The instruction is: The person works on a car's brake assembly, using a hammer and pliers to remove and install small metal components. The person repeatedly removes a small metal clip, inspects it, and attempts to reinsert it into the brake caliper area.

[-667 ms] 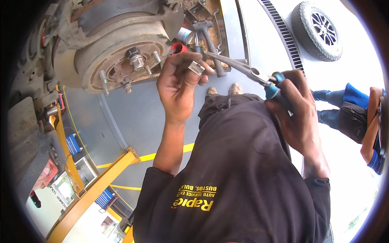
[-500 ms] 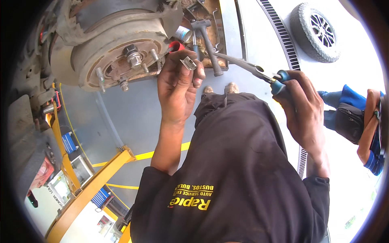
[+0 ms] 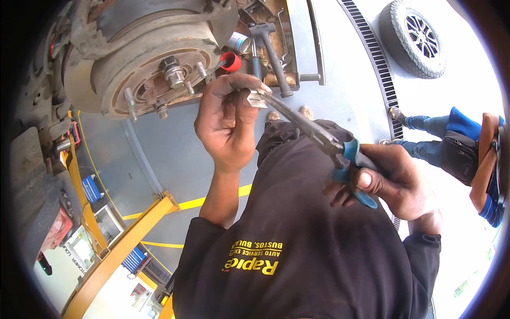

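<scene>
Between the thumb and fingers of my left hand (image 3: 226, 114) is a small bent metal clip (image 3: 256, 99). My right hand (image 3: 396, 178) is wrapped round the blue-and-grey handles of long-nose pliers (image 3: 313, 130). The tips of the pliers meet the clip at my left fingertips; I cannot tell whether the jaws grip it. Just beyond my left hand, at the upper left, is a rusty wheel hub (image 3: 154, 80) with bare studs and a few nuts on it.
A tool tray (image 3: 289, 53) at the top holds a hammer (image 3: 273, 58), a red cup-shaped piece (image 3: 231, 61) and a can (image 3: 239, 42). A loose wheel (image 3: 413, 38) lies at the far right. Another person (image 3: 462, 146) stands on the right. A yellow lift arm (image 3: 122, 247) crosses the lower left.
My right hand has come left and down and turned, swinging the pliers so their tips now reach the clip. My left hand has turned the clip and shifted slightly.
</scene>
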{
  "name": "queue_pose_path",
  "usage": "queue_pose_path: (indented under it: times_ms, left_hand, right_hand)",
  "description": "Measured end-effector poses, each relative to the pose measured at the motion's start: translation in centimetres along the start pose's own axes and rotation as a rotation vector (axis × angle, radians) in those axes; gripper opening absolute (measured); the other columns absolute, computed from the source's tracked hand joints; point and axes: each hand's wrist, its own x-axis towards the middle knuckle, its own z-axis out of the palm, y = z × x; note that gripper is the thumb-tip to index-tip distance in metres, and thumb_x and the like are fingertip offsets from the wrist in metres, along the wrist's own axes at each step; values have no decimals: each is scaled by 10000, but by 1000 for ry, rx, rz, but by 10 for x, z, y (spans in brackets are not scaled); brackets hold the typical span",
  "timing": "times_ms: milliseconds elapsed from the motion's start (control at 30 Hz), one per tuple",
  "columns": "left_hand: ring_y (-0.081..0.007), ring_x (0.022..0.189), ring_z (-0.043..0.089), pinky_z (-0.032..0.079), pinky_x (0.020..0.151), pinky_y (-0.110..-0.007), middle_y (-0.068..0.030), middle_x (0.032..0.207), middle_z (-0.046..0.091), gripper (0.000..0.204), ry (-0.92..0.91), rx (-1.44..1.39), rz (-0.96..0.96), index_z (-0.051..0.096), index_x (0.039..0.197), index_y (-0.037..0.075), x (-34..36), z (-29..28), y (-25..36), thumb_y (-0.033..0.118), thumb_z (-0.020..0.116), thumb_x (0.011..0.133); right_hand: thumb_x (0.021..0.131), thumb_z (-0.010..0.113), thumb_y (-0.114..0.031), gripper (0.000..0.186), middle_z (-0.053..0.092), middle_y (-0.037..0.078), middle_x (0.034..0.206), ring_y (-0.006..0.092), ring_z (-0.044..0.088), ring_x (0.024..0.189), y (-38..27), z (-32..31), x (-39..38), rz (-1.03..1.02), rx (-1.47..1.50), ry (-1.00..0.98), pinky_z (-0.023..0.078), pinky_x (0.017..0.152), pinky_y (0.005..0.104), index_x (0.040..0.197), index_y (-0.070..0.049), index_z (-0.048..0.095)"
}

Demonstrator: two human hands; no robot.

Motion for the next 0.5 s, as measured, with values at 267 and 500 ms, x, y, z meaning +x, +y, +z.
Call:
queue_pose_path:
  times_ms: [267, 500]
  left_hand:
    - [-193, 954, 688, 561, 854, -293, -196, 1107, 665, 253, -27, 64, 118, 565, 1190, -137, -5, 0, 2, -24, 650, 979]
    - [-210, 897, 690, 565, 801, -300, -205, 1021, 695, 209, -56, 224, 251, 589, 1131, -129, 0, -1, 6, -40, 660, 956]
  right_hand:
    - [1076, 560, -364, 414, 700, 99, 863, 160, 698, 766, 2, 0, -3, 21, -43, -39, 556, 705, 304, 1040, 44, 623]
    - [1085, 536, -397, 431, 631, 43, 748, 127, 632, 652, 2, 1, -6, 5, -130, -7, 500, 600, 297, 948, 7, 600]
